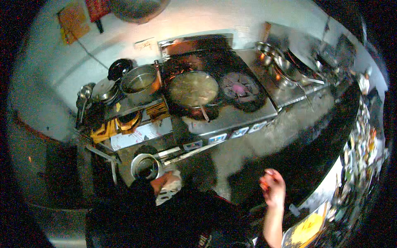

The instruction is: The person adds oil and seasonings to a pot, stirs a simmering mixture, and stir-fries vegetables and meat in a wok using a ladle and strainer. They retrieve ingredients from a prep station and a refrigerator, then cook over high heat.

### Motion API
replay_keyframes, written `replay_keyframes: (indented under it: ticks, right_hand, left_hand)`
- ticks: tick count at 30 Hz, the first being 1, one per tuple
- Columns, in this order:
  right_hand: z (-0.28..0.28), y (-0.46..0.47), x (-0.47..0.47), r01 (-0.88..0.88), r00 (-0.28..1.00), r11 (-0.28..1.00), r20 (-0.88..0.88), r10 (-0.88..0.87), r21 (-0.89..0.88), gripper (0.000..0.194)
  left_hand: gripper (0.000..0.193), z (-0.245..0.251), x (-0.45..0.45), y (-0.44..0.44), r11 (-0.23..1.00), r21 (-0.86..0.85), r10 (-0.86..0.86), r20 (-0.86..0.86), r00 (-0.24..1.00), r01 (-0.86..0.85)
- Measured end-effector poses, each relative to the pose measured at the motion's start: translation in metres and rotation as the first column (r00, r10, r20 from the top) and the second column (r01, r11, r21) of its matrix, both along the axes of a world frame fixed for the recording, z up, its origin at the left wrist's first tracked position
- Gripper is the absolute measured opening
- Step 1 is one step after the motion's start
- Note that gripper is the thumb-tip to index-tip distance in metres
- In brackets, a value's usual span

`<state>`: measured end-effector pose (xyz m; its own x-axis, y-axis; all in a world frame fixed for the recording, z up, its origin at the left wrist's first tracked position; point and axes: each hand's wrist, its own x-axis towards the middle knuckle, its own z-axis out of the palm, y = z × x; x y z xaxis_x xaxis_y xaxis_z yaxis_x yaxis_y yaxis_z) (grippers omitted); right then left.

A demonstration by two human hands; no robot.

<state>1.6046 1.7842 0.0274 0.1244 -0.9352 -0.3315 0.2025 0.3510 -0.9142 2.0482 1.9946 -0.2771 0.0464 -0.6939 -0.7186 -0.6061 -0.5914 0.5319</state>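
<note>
My right hand, blurred, hangs in front of the stove at the lower right with its fingers curled. Whether it holds anything cannot be made out. My left hand is not discernible in the dark lower part of the picture. Before me stands a metal gas stove. A wide pan of pale, cloudy liquid sits on it, and a handle juts over the front rim. To the pan's right, a burner shows a purplish centre. A deep metal pot with liquid stands left of the stove.
A round pale-rimmed container stands low at the left front. Metal bowls and lids crowd the right-hand counter. A yellow sheet or panel lies at the lower right, below a blurred jumble of objects. Lidded cookware stands at left.
</note>
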Motion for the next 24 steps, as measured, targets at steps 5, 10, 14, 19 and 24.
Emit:
replay_keyframes:
  ticks: [5, 10, 14, 19, 24]
  right_hand:
    - [-0.028, -0.135, 0.247, -0.408, 0.908, 0.911, 0.072, 0.412, -0.067, 0.009]
    - [-0.055, -0.244, 0.400, -0.387, 0.920, 0.917, -0.104, 0.378, -0.093, 0.016]
    - [-0.032, -0.304, 0.453, -0.451, 0.887, 0.881, -0.182, 0.424, -0.144, 0.024]
    - [0.020, -0.308, 0.476, -0.322, 0.937, 0.464, -0.349, 0.029, -0.825, 0.024]
    - [-0.004, -0.271, 0.404, -0.662, 0.746, 0.266, -0.651, 0.142, -0.700, 0.033]
  left_hand:
    - [0.028, -0.031, 0.087, 0.079, 0.931, 0.103, 0.353, 0.001, 0.936, -0.351]
    - [0.027, -0.028, 0.106, 0.160, 0.738, 0.156, 0.662, 0.027, 0.749, -0.657]
    - [0.027, 0.003, 0.077, 0.200, 0.496, 0.138, 0.863, 0.030, 0.505, -0.857]
    - [0.027, 0.099, 0.045, 0.137, 0.235, -0.235, 0.919, -0.264, 0.294, -0.943]
    - [0.029, 0.170, 0.042, -0.026, 0.190, -0.066, 0.813, -0.549, 0.195, -0.980]
